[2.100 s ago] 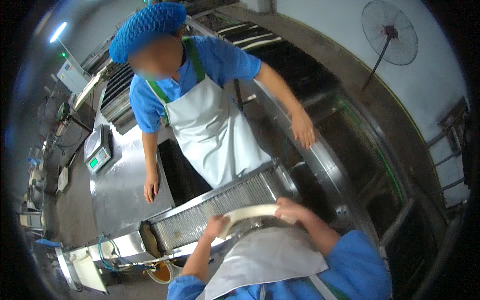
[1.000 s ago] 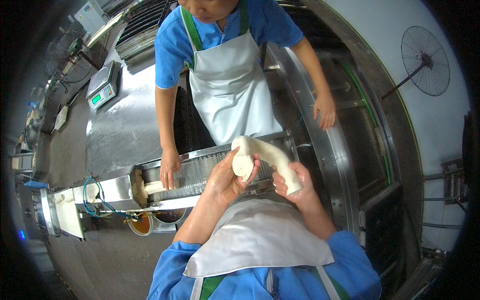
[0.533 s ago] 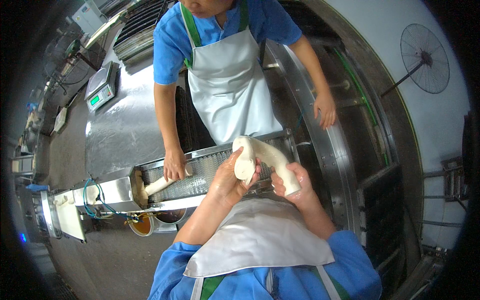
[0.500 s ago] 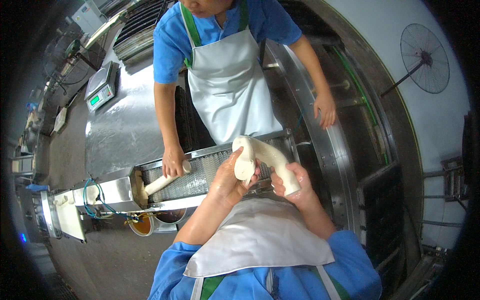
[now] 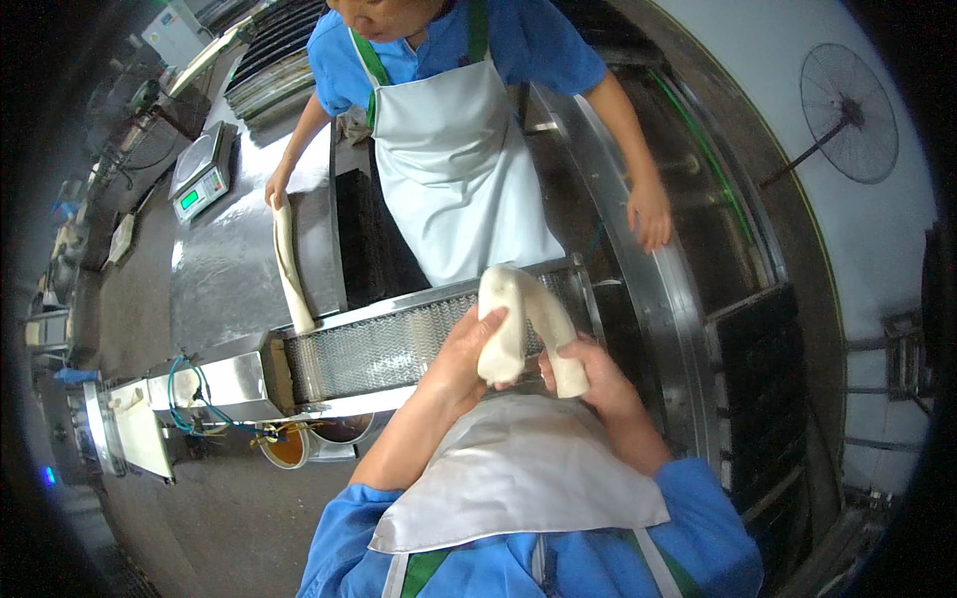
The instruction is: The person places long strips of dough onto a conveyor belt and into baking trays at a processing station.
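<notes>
A thick, pale roll of dough (image 5: 504, 299) is bent into an upside-down U in front of my white apron. My left hand (image 5: 466, 351) grips its left end, the thumb pressed on the side. Around the right end, my right hand (image 5: 595, 374) is closed. The bend of the roll hangs over the right part of a mesh conveyor belt (image 5: 399, 335). Across the belt, a co-worker's hand (image 5: 279, 189) holds up one end of a long strip of dough (image 5: 289, 261), whose lower end reaches the belt's left part.
A steel table (image 5: 224, 269) carries a digital scale (image 5: 202, 171) beyond the belt. Below the belt's near side stand buckets (image 5: 289, 448). Blue cables (image 5: 184, 394) hang by the metal housing (image 5: 204, 389) at left. A steel rail (image 5: 648, 289) runs on the right; a fan (image 5: 849, 112) is on the wall.
The co-worker's hand has risen from the belt toward the steel table, drawing the dough strip up lengthwise. Between my hands the dough roll has turned slightly, its left end now lower.
</notes>
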Demonstrator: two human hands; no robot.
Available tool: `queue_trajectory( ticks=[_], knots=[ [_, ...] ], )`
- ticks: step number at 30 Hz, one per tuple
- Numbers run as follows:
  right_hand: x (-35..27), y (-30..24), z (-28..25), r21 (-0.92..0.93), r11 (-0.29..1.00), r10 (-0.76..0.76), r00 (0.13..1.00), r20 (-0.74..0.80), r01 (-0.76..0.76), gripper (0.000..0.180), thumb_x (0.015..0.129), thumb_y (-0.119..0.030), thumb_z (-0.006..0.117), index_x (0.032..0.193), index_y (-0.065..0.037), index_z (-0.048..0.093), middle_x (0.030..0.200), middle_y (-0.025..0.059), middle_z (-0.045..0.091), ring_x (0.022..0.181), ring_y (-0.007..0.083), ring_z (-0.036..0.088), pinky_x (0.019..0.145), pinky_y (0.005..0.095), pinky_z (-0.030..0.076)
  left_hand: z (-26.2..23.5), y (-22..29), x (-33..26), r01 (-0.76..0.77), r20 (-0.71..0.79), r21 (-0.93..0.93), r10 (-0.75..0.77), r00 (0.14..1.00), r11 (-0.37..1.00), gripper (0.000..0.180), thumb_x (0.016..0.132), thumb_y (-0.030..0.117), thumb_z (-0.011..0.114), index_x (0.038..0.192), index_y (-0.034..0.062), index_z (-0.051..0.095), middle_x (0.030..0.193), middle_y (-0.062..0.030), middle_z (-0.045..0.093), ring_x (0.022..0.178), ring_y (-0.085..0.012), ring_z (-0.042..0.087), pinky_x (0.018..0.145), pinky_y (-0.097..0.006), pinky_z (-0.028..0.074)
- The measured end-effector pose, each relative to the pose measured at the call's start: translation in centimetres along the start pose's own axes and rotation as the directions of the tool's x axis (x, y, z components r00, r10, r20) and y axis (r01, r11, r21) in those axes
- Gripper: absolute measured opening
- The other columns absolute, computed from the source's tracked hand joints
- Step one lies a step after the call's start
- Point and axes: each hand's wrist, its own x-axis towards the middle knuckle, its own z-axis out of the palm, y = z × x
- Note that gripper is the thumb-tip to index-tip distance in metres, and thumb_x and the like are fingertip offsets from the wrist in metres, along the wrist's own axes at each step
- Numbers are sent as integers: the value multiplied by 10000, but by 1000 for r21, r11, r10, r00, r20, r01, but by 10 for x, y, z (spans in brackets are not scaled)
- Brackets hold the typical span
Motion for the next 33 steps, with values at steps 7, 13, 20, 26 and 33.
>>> queue_trajectory(
  ticks=[7,13,20,26,33],
  knots=[
    [-11,-38,2,-529,809,-275,960,44,256,487,675,-42,643,1151,29,572,960,100,663,859,197,638,820,330,494,-15,23,-17,-256,430,577,-22,902,776,448,908,284,660,1234,5,531,1015,-80,619,898,-144,576,774,-260,463],
    [-14,-53,16,-713,662,-212,970,116,230,566,616,-15,829,1129,-9,589,1033,60,647,970,145,592,866,315,468,-20,47,-20,-244,432,742,-166,886,625,391,846,228,696,1156,1,622,922,-47,647,816,-117,571,728,-253,462],
    [-1,-48,36,-810,331,-224,874,431,484,496,613,-26,840,1035,-31,579,958,42,627,938,143,585,814,321,484,-6,59,-19,-328,464,806,-182,867,492,438,738,144,686,1140,-24,642,948,-75,668,848,-143,605,770,-277,485],
    [-1,-25,69,-873,47,-337,831,443,485,434,703,-106,823,1054,-22,582,965,126,641,934,226,641,782,365,498,9,72,-29,-320,345,920,-83,935,226,423,734,181,683,1120,9,676,859,-122,697,737,-214,653,712,-312,512],
    [4,-13,85,-790,144,-504,731,459,596,561,742,-118,805,1224,-21,534,1179,147,606,1107,248,601,927,357,492,48,62,-53,-547,633,774,372,679,-318,437,702,228,769,1102,78,674,852,-134,666,742,-317,657,680,-390,530]
  ],
)
